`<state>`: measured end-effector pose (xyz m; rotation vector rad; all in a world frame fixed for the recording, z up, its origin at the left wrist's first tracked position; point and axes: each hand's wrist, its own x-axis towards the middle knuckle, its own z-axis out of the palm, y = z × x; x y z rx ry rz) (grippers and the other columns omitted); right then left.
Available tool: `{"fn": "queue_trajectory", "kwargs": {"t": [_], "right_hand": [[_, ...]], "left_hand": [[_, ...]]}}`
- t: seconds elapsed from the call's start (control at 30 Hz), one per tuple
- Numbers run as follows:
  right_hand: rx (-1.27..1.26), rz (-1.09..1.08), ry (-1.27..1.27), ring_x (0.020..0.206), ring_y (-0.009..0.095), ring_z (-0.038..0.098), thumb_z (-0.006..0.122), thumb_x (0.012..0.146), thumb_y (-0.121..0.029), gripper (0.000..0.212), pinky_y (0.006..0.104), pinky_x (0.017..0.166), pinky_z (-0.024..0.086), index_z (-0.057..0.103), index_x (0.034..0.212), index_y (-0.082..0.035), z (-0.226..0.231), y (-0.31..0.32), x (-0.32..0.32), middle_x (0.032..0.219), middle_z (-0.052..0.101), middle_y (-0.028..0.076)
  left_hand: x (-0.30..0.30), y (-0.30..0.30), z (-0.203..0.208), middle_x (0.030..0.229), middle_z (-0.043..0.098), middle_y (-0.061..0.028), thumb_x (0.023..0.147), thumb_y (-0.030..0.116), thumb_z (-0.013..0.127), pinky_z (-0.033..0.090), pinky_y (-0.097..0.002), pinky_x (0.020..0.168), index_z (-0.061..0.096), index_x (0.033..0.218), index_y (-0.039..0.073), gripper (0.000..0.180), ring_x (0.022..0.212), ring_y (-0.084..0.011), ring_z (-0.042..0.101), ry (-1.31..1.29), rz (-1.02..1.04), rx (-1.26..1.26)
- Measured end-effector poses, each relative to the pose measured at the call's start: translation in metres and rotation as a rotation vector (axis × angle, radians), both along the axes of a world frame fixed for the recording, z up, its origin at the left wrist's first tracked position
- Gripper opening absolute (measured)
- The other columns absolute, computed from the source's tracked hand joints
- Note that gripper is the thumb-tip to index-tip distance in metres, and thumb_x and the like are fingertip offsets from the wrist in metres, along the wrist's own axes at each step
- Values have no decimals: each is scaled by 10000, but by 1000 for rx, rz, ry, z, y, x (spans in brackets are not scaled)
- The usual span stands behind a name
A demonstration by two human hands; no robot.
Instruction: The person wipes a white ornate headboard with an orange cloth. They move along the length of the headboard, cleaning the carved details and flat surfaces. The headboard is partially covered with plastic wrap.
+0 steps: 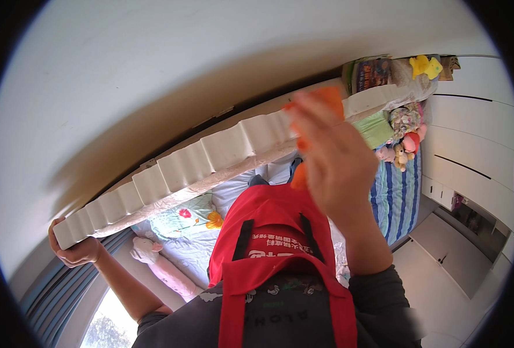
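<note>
Bed: partly hidden behind apron
Left hand: fingers curled around trim's end
Right hand: blurred fingers pinching orange cloth, its outline unclear

- Your near left: blue-grey curtain beside bright window.
- Your left: long pink plush toy, pale green flowered fabric.
- Your right: blue striped bedding, tan plush toy, green fabric.
- Your far right: yellow soft-looking item, dark printed package.
- Right edge, your side: white cabinets.
</note>
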<state>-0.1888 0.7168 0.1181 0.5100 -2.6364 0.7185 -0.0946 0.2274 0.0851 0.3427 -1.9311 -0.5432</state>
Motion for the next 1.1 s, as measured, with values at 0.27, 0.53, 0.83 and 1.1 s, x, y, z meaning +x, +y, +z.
{"fn": "queue_trajectory", "kwargs": {"t": [0.27, 0.53, 0.83, 1.1], "right_hand": [[-75, -195, -42, 854, 264, 695, 673, 843, -57, 349, 344, 688, 561, 720, 1188, -81, -1, 14, -12, 1194, 662, 51], [98, -2, -118, 1028, 310, 700, 634, 796, 28, 450, 349, 852, 568, 705, 1238, -11, 3, -5, 16, 1257, 671, 117], [152, 8, -192, 1144, 326, 702, 592, 865, 53, 463, 363, 939, 563, 644, 1324, 31, 10, -32, 21, 1318, 686, 174], [82, -2, -65, 1086, 310, 726, 574, 869, 85, 457, 355, 898, 583, 648, 1318, 38, 0, -55, 25, 1294, 706, 166]], "left_hand": [[3, -3, 1, 952, 736, -185, 976, 341, 276, 622, -428, 767, 722, 1000, -78, 612, 856, -312, 705, -16, -14, -26], [-3, 6, 6, 913, 725, -185, 1020, 380, 234, 620, -413, 719, 692, 1036, -74, 645, 805, -307, 700, -71, 51, -145], [-2, 12, 8, 877, 730, -168, 1026, 369, 258, 608, -386, 697, 714, 976, -57, 625, 767, -288, 701, -59, 82, -252], [2, 16, 10, 804, 717, -162, 1014, 360, 294, 581, -359, 651, 712, 979, -52, 589, 709, -265, 691, 15, -11, -86]]}}
